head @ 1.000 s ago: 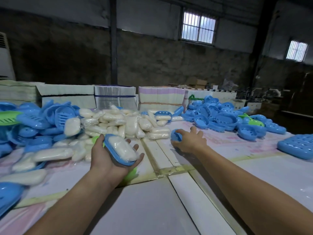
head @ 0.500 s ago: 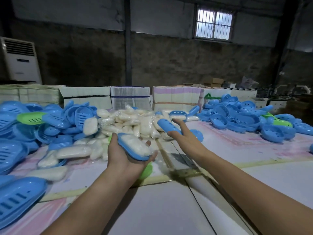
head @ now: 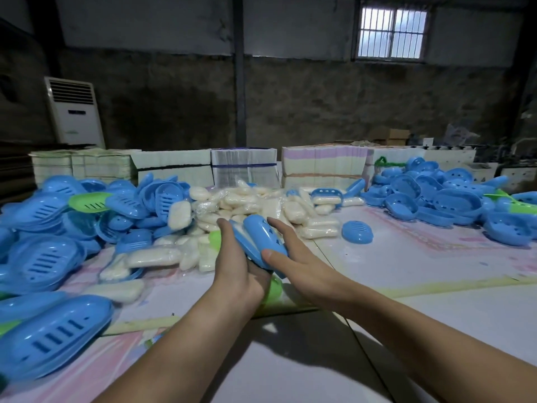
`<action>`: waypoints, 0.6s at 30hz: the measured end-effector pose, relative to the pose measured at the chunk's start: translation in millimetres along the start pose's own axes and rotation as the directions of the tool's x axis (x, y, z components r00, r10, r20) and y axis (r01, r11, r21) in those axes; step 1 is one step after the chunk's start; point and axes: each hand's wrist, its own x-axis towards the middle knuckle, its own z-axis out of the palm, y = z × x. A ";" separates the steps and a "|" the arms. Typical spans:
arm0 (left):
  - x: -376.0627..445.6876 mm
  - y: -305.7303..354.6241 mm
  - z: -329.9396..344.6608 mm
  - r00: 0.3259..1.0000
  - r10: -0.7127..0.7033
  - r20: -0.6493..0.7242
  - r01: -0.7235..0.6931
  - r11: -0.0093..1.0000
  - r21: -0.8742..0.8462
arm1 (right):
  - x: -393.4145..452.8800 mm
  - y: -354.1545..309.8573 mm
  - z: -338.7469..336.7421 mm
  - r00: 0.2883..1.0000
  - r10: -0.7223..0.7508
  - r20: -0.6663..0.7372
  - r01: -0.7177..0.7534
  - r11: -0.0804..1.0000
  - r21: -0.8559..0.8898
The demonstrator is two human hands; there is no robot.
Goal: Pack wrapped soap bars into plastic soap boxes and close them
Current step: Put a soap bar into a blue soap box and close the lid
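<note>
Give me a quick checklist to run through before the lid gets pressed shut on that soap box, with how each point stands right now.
1. Base supported: the left hand holds the blue base from below. Ok.
2. Soap inside: a wrapped soap bar shows between the two halves. Ok.
3. Lid on hand: the right hand holds the blue lid against the base. Ok.
4. Lid square on base: it sits tilted, with a gap at the far end. Not ok.
5. Wrapper clear of the rim: hidden by the lid. Cannot tell.
6. Fingers clear of the seam: hidden. Cannot tell.
</note>
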 end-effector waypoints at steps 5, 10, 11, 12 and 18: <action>-1.5 -2.8 0.0 0.999 -0.029 0.029 0.029 0.999 0.025 | 0.7 1.1 -1.2 0.999 -0.032 -0.009 0.032 0.998 0.051; 0.9 -2.7 -1.5 1.000 0.026 0.013 -0.026 0.999 0.026 | 0.5 1.6 0.5 1.000 -0.027 -0.011 0.027 0.999 0.034; 2.0 -2.7 -2.1 0.999 0.038 0.011 -0.038 0.999 0.028 | 0.7 1.2 0.9 0.999 -0.027 -0.018 0.027 0.999 0.026; 3.3 -2.7 -2.5 0.999 0.047 0.009 -0.048 0.998 0.035 | 1.4 1.5 1.1 0.999 -0.028 -0.029 0.028 0.999 0.018; 5.3 -2.1 -5.1 0.995 0.100 -0.022 -0.098 0.991 0.090 | 1.5 0.3 2.1 0.999 -0.026 -0.038 0.025 1.000 -0.011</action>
